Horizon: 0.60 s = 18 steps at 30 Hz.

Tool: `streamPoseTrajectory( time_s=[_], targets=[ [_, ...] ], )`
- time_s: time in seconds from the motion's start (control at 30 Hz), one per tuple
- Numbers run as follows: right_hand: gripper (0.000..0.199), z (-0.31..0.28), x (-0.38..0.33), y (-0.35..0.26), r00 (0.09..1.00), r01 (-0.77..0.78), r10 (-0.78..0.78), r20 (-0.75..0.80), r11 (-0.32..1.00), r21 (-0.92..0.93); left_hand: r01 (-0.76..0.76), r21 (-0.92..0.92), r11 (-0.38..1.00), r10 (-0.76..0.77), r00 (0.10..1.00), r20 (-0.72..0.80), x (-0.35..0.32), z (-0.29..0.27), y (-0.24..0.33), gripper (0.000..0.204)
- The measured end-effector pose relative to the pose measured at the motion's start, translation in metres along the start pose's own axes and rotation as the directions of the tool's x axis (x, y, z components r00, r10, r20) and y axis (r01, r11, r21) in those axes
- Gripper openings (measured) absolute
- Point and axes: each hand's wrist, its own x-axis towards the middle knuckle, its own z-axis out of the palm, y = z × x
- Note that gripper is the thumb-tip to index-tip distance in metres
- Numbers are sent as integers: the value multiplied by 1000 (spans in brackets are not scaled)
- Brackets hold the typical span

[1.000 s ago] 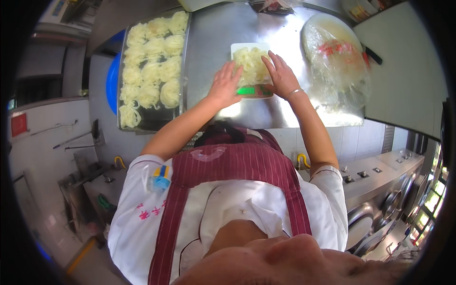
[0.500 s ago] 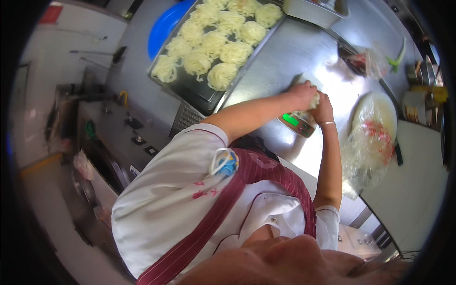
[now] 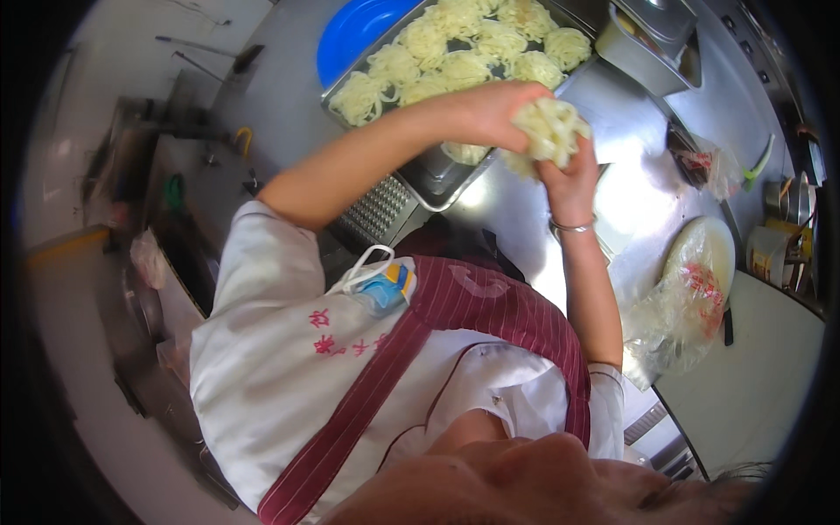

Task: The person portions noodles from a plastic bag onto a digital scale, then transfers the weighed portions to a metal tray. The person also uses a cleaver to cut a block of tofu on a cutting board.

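Pale noodles (image 3: 551, 129) have shifted left across the metal tabletop (image 3: 643, 192) since half a second ago, toward the tray (image 3: 435, 182), and both hands have travelled with them; the view has also turned slightly. Bunched loosely, the noodles are now raised just beside the tray's right edge as seen from above. The left hand (image 3: 501, 115) is partly curled around their left side, its fingertips hidden behind the bunch. The right hand (image 3: 570, 179), with a bracelet (image 3: 573, 228) at its wrist, is bent around the right and near side, so the noodles are held between the two.

Rows of noodle nests (image 3: 464, 68) cover the far part of the tray. A blue basin (image 3: 346, 44) shows at the tray's far left, and a metal container (image 3: 641, 66) stands near its far right. Farther right on the tabletop lie a clear plastic bag (image 3: 669, 328) and a knife (image 3: 728, 326).
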Motion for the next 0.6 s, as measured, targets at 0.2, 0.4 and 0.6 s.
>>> streamPoseTrajectory(
  time_s=[0.2,0.4,0.6],
  targets=[
    [51,153,-2,59,993,-73,58,104,986,147,298,-86,951,-296,955,32,-93,-62,-99,60],
    [55,236,-26,132,938,-190,212,275,976,-105,370,-2,929,-370,929,33,-138,-49,-226,63],
    [60,241,-28,133,845,-252,326,424,942,-222,304,265,915,-320,947,20,-158,-43,-251,82]
  ],
)
